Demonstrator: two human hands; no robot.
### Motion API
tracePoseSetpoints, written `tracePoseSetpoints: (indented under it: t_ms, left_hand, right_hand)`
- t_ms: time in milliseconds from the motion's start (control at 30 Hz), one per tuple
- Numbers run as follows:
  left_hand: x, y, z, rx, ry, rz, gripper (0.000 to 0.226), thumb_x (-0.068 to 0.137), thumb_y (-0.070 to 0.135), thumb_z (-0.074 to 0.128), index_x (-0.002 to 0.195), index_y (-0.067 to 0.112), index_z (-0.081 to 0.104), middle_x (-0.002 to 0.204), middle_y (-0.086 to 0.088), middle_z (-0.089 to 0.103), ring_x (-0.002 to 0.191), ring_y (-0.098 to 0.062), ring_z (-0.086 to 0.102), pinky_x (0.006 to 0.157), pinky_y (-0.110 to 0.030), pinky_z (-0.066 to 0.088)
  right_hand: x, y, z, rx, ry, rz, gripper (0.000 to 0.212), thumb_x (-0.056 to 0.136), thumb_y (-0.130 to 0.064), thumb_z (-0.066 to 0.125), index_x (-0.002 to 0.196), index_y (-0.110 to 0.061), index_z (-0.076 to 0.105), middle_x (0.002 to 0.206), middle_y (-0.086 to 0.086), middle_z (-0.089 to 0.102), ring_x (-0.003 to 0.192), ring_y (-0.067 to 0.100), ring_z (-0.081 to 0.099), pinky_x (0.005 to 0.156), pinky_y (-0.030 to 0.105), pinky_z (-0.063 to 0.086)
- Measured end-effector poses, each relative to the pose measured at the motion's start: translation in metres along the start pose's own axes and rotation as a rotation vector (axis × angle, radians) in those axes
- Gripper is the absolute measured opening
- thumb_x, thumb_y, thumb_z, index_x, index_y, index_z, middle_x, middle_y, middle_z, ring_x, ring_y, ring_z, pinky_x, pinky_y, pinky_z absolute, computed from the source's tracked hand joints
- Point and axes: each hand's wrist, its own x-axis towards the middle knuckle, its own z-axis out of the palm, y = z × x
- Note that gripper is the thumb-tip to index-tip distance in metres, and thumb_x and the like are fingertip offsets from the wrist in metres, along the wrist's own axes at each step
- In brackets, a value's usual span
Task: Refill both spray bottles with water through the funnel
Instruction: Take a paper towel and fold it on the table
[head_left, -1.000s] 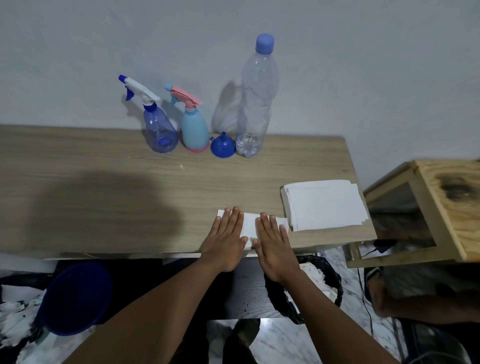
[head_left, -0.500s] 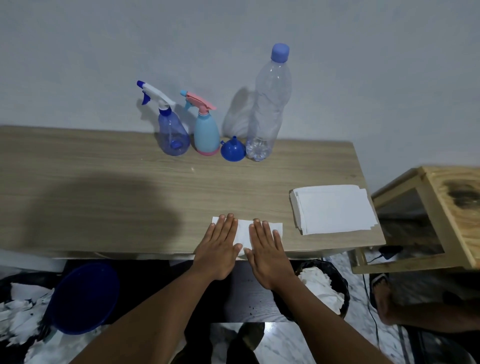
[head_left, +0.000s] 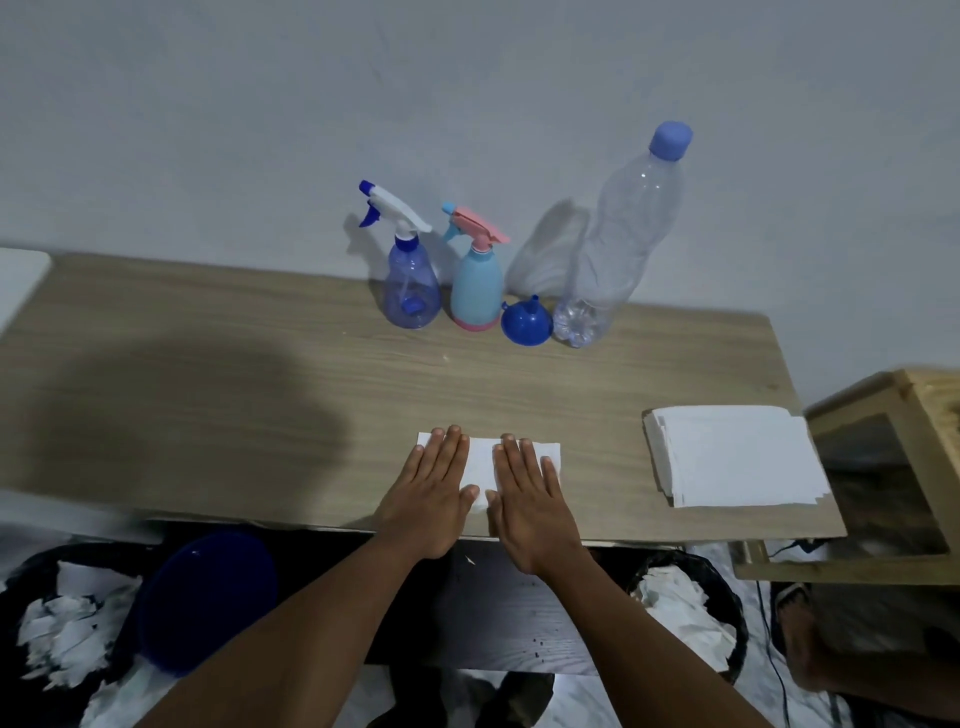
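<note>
A: Any refilling done yet?

B: Doesn't look like it. The funnel (head_left: 524, 323) sits unused. The blue spray bottle (head_left: 412, 291) and teal spray bottle (head_left: 475, 291) are just left of it with heads on, and the capped water bottle (head_left: 618, 249) is just right. Well in front of it, the left hand (head_left: 434, 493) and right hand (head_left: 530, 499) lie flat on a paper sheet (head_left: 480, 460), gripping nothing.

The left forearm (head_left: 291, 639) and right forearm (head_left: 639, 634), in the lower middle of the frame, are bare along their visible length. The left hand (head_left: 434, 499) and right hand (head_left: 530, 506) are bare too, with short fingernails.
</note>
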Motion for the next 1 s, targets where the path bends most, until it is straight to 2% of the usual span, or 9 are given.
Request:
tracePoseSetpoints:
  t_ms: [133,233,367,433,600,733,867,933,1000]
  left_hand:
    - [-0.001,-0.046,-0.008,0.007,0.053,-0.027,0.069,0.098,0.050,0.004,0.154,0.010,-0.004,0.161,-0.003,-0.011,0.151,-0.022,-0.007,0.120,-0.037,-0.005]
    - [0.004,-0.083,-0.018,0.005,0.056,-0.040,0.071,0.096,0.053,-0.005,0.154,0.012,-0.007,0.161,-0.002,-0.013,0.150,-0.020,-0.012,0.122,-0.037,-0.006]
    - [0.012,-0.124,-0.027,0.019,0.083,-0.071,0.078,0.092,0.055,-0.014,0.154,0.010,0.000,0.164,-0.006,-0.003,0.151,-0.021,-0.005,0.122,-0.042,0.004]
    - [0.016,-0.143,-0.030,0.009,0.071,-0.104,0.076,0.092,0.054,-0.014,0.154,0.011,-0.004,0.163,-0.005,-0.008,0.150,-0.021,-0.009,0.123,-0.041,0.001]
    - [0.026,-0.180,-0.043,-0.004,0.056,-0.168,0.074,0.093,0.054,-0.004,0.153,0.012,-0.012,0.163,-0.004,-0.014,0.150,-0.021,-0.014,0.121,-0.038,-0.007]
    - [0.023,-0.199,-0.049,-0.044,0.053,-0.234,0.067,0.102,0.048,0.011,0.153,0.013,-0.013,0.162,-0.004,-0.016,0.149,-0.021,-0.017,0.120,-0.038,-0.009]
    - [0.021,-0.203,-0.049,-0.066,0.046,-0.274,0.066,0.102,0.046,0.012,0.153,0.012,-0.014,0.162,-0.005,-0.017,0.149,-0.021,-0.017,0.121,-0.040,-0.008]
    - [0.019,-0.201,-0.051,-0.131,0.070,-0.265,0.067,0.102,0.048,0.016,0.154,0.014,-0.010,0.163,-0.003,-0.015,0.149,-0.020,-0.016,0.122,-0.042,-0.005]
    - [0.016,-0.202,-0.054,-0.212,0.178,-0.266,0.066,0.102,0.048,0.023,0.155,0.018,-0.002,0.163,-0.002,-0.008,0.150,-0.019,-0.010,0.122,-0.040,0.000]
  right_hand:
    - [0.033,-0.035,0.007,0.000,0.013,-0.043,0.062,0.105,-0.039,0.018,0.159,-0.011,0.007,0.167,0.006,-0.002,0.154,0.023,-0.009,0.126,0.046,0.003]
    - [0.063,-0.060,0.011,-0.012,0.018,-0.055,0.062,0.104,-0.038,0.020,0.159,-0.010,0.010,0.167,0.007,0.003,0.155,0.025,-0.005,0.125,0.047,0.007]
    - [0.100,-0.088,0.015,-0.023,0.014,-0.082,0.063,0.104,-0.038,0.023,0.159,-0.009,0.012,0.167,0.009,0.006,0.155,0.026,-0.001,0.125,0.047,0.008]
    - [0.119,-0.100,0.016,-0.030,0.009,-0.096,0.063,0.104,-0.037,0.024,0.159,-0.009,0.013,0.167,0.009,0.007,0.155,0.026,0.001,0.125,0.048,0.008]
    - [0.159,-0.126,0.016,-0.035,-0.040,-0.149,0.064,0.105,-0.038,0.023,0.159,-0.009,0.007,0.167,0.009,0.002,0.155,0.027,-0.003,0.125,0.049,0.005]
    - [0.179,-0.148,0.014,-0.010,-0.047,-0.176,0.064,0.103,-0.038,0.022,0.159,-0.008,0.009,0.167,0.011,0.005,0.155,0.028,0.000,0.125,0.049,0.004]
    - [0.186,-0.156,0.012,0.046,-0.075,-0.209,0.064,0.105,-0.037,0.027,0.158,-0.007,0.008,0.167,0.011,0.003,0.155,0.029,-0.002,0.125,0.048,0.001]
    - [0.186,-0.153,0.002,0.143,-0.060,-0.243,0.061,0.106,-0.037,0.030,0.158,-0.008,0.016,0.167,0.010,0.010,0.155,0.027,0.003,0.126,0.046,0.006]
    - [0.185,-0.144,-0.011,0.257,-0.003,-0.256,0.058,0.105,-0.034,0.037,0.155,-0.006,0.028,0.164,0.011,0.024,0.153,0.026,0.016,0.125,0.037,0.012]
